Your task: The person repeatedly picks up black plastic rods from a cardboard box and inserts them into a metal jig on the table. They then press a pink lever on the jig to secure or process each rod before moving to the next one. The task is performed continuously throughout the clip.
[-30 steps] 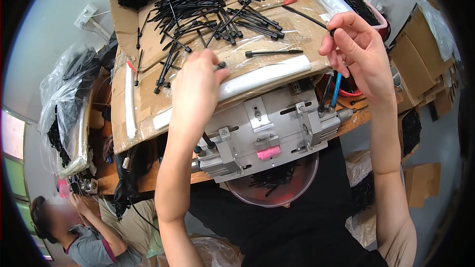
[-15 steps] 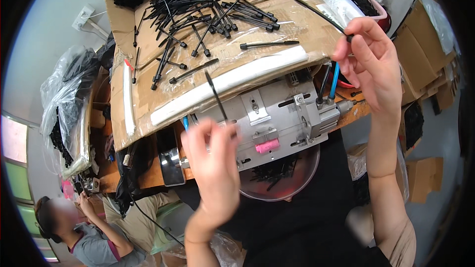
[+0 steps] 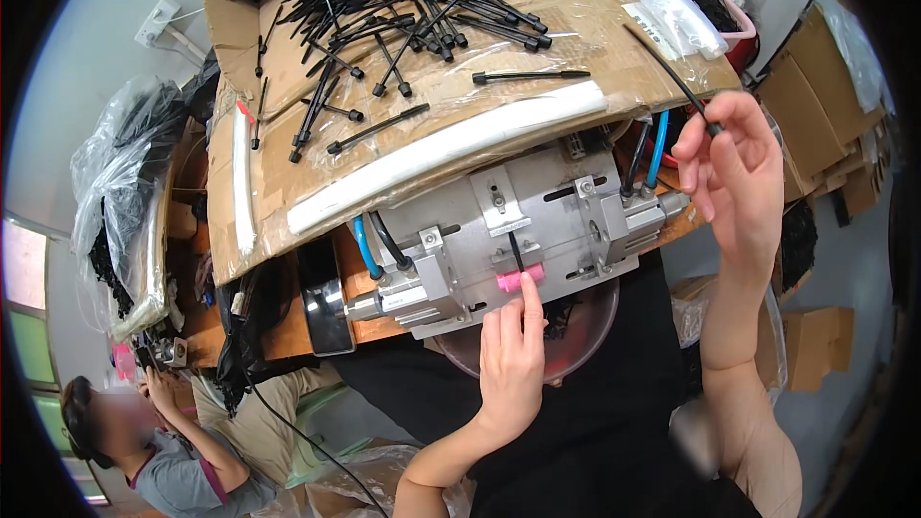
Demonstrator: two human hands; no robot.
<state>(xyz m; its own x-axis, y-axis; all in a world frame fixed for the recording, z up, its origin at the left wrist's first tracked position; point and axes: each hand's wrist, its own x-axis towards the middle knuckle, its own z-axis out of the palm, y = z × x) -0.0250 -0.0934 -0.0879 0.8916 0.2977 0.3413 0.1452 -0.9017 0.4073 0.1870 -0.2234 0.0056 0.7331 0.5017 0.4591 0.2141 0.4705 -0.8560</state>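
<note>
My right hand [image 3: 739, 173] pinches a thin black plastic stick [image 3: 667, 67] by its thicker end, pointing it up and left beside the cardboard. Lower down, my left hand [image 3: 513, 364] reaches to the metal fixture [image 3: 566, 230], index finger stretched out and the other fingers bent. That fingertip touches a pink block [image 3: 513, 278] at the fixture's front, where the near end of a second black stick [image 3: 516, 247] lies. This stick points away from me across the small metal holder; the fingertip partly hides its near end.
Many loose black sticks [image 3: 384, 24] lie on the cardboard [image 3: 460, 125] behind the fixture. Blue tubes [image 3: 363, 247] run into cylinders at both sides. Below sits a clear bowl [image 3: 595, 326] with black pieces. A phone [image 3: 328, 312] rests at left; a co-worker [image 3: 192, 451] sits beyond.
My left hand moved right and down to the pink block; the stick it carried now lies in the fixture's holder. My right hand, still gripping its stick, moved slightly right and down.
</note>
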